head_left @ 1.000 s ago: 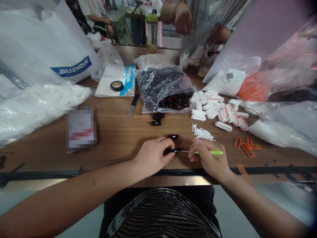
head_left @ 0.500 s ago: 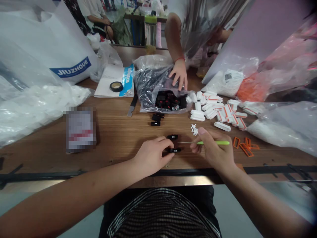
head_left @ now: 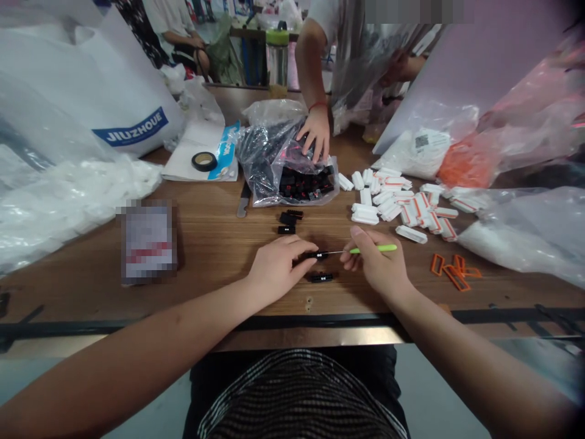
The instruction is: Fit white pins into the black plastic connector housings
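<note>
My left hand [head_left: 280, 268] pinches the left end of a small black plastic part [head_left: 321, 255] with white marks on its face. In my right hand [head_left: 378, 259] is a thin metal-tipped tool with a lime-green handle [head_left: 382, 249]. The tool's tip points left and reaches the right end of that black part. Just below, a second black part [head_left: 322, 277] with white marks lies loose on the wooden table. Several more black parts [head_left: 287, 230] sit farther up. My right hand hides the spot where small white pieces lay.
A co-worker's hand [head_left: 316, 134] rests on a clear bag [head_left: 265, 183] of black parts. White housings [head_left: 384, 195] are piled to the right, near orange frames [head_left: 456, 272]. A blade [head_left: 244, 204], black tape [head_left: 204, 161] and a blurred box [head_left: 148, 241] lie leftward.
My left hand has shifted from the lower black part to the upper one. My right hand has moved left and slightly up with the tool. The co-worker's hand and the bag have shifted left.
</note>
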The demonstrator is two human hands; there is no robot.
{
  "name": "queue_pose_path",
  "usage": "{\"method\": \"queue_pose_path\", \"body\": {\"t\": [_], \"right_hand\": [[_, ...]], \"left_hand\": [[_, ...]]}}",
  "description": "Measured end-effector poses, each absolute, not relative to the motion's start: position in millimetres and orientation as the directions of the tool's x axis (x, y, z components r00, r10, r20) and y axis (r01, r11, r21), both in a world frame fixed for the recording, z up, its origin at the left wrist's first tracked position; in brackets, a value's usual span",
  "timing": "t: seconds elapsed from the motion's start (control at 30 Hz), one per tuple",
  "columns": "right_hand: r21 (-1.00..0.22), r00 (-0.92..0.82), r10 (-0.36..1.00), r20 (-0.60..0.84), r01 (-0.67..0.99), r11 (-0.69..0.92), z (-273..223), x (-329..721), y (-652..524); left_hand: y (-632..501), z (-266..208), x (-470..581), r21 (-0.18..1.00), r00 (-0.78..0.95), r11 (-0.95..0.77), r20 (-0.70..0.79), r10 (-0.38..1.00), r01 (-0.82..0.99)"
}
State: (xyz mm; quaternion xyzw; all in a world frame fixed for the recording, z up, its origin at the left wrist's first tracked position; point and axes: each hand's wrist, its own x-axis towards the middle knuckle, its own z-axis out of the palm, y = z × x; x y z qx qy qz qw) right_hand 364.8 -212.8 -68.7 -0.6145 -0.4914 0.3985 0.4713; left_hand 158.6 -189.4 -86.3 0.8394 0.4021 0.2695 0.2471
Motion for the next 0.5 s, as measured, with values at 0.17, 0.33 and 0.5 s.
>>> {"method": "queue_pose_path", "body": {"t": [0.17, 0.33, 0.5], "right_hand": [[-0.977, 0.215, 0.976, -0.02, 0.202, -0.065, -69.5, 365.4, -213.2], [-0.974, 0.206, 0.978, -0.021, 0.216, -0.067, -70.6, 366.2, -214.7], [-0.98, 0.22, 0.975, -0.009, 0.19, -0.052, -69.5, 364.7, -215.0]], "left_hand": [[-191.6, -83.6, 160.5, 0.609, 0.535, -0.545, 0.223, 0.815, 0.576], [-192.6, -83.5, 161.0, 0.608, 0.53, -0.538, 0.218, 0.82, 0.583], [-193.2, -82.8, 161.2, 0.615, 0.517, -0.524, 0.212, 0.829, 0.589]]}}
